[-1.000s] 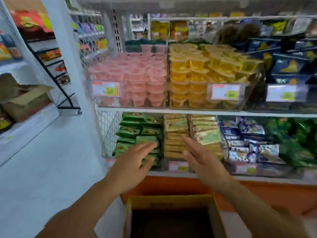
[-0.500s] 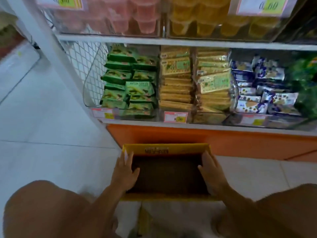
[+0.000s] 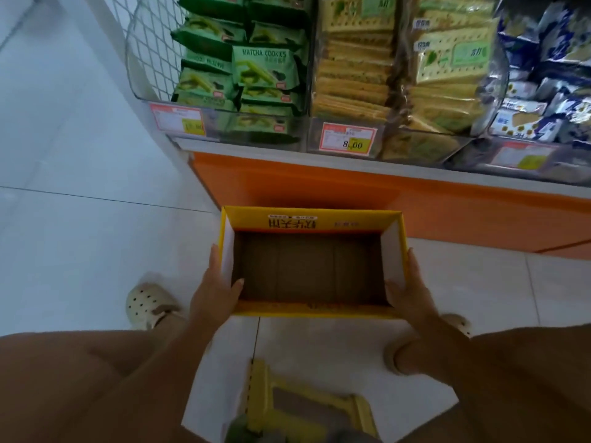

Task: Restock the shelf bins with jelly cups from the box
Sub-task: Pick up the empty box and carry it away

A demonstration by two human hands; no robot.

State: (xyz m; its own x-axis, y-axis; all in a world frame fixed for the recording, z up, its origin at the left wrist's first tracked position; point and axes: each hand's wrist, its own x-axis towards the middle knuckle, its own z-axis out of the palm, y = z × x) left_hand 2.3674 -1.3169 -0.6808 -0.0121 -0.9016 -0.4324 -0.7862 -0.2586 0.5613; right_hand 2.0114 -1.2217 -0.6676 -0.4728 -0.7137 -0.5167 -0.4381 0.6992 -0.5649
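Note:
A yellow cardboard box stands on the white floor in front of the shelf's orange base. Its brown inside holds nothing that I can see. My left hand grips the box's left wall, thumb inside and fingers along the outside. My right hand grips the right wall the same way. No jelly cups and no jelly bins are in view now.
The lowest shelf holds clear bins of green matcha cookie packs, cracker packs and blue-white packets. A wire mesh panel closes the shelf's left end. A yellow stool is beneath me, between my knees. My shoe is left of the box.
The view has dropped from the jelly bins to the floor. My hands came down from the shelf front and took hold of the box's two side walls.

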